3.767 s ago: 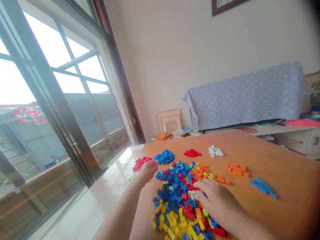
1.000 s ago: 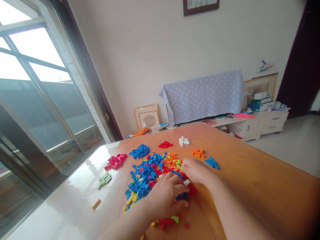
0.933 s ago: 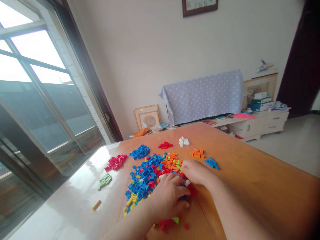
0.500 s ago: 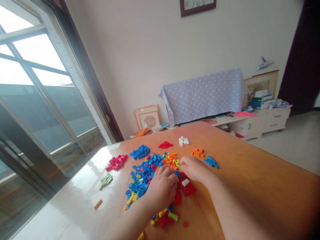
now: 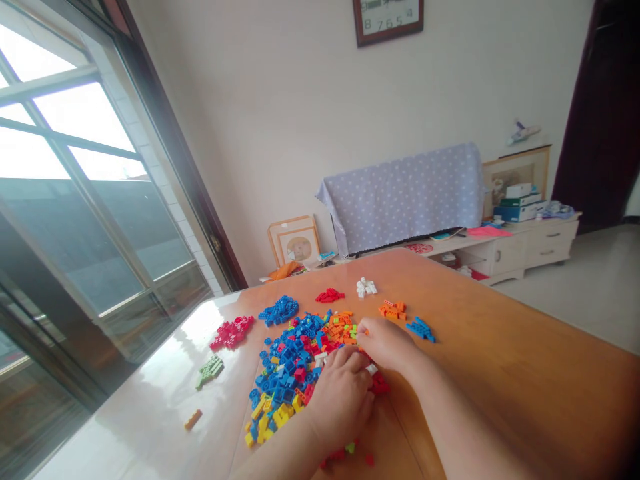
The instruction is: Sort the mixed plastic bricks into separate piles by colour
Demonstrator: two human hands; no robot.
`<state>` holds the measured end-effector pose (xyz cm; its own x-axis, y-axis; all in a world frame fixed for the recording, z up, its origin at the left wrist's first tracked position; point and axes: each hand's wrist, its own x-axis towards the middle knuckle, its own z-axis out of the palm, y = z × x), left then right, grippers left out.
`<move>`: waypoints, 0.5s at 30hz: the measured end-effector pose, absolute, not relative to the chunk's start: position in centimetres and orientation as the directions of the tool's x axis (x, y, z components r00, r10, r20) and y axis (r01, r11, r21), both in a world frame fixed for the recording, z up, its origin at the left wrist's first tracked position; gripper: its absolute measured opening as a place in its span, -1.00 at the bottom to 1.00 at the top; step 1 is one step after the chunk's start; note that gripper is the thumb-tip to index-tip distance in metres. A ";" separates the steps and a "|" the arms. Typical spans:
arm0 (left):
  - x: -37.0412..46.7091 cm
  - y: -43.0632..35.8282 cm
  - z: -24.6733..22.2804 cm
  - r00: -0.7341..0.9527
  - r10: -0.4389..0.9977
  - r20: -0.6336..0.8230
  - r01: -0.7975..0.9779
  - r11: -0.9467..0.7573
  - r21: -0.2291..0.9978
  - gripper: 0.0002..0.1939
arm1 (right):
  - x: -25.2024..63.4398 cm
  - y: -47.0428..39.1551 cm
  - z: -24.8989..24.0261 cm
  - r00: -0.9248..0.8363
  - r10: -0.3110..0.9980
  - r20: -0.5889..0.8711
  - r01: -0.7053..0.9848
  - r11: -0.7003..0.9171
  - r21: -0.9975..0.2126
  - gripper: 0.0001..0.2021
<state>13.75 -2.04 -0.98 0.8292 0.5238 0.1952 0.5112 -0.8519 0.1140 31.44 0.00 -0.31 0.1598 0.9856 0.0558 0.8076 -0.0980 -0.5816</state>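
Note:
A mixed pile of toy building bricks (image 5: 285, 373), mostly blue with yellow, orange, red and a few white ones, spreads across the table. My left hand (image 5: 345, 390) lies over the pile's right side, back up, fingers bent down among the bricks; its fingertips are hidden. Just beyond it, my right hand (image 5: 384, 339) is closed with thumb and fingers drawn together beside the orange bricks (image 5: 343, 325). Whatever it may hold cannot be made out. Red bricks (image 5: 381, 385) show partly from under my hands, with a white brick (image 5: 371, 369) close by.
Sorted groups surround the pile: pink bricks (image 5: 231, 333), blue bricks (image 5: 279, 311), red bricks (image 5: 330, 295), white bricks (image 5: 367, 287), orange bricks (image 5: 393, 310), more blue bricks (image 5: 421, 329) and green bricks (image 5: 209, 371). One orange-yellow brick (image 5: 193, 419) lies alone at left on the wooden table (image 5: 500, 373).
My left hand has shifted right and nearer me, its fingers more curled, uncovering more yellow and white bricks. My right hand stays almost where it was. The view has tilted slightly upward.

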 end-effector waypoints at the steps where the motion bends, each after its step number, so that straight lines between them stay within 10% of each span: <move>1: 13.7 -2.1 -1.0 0.833 0.518 0.195 0.507 -0.855 0.106 -0.85 | 31.4 0.0 -0.3 0.161 0.985 0.059 0.805 -0.097 -0.585 -0.82; 15: 13.0 -1.1 -1.0 0.728 0.593 0.345 0.521 -0.805 0.284 -0.82 | 31.3 0.1 -0.8 0.114 0.981 0.156 0.760 0.015 -0.649 -0.75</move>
<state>13.01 -1.10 -0.98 0.7277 0.5926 0.3452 0.5207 -0.8050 0.2842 31.33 0.13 -0.83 0.1141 0.9812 0.1556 0.7604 0.0145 -0.6493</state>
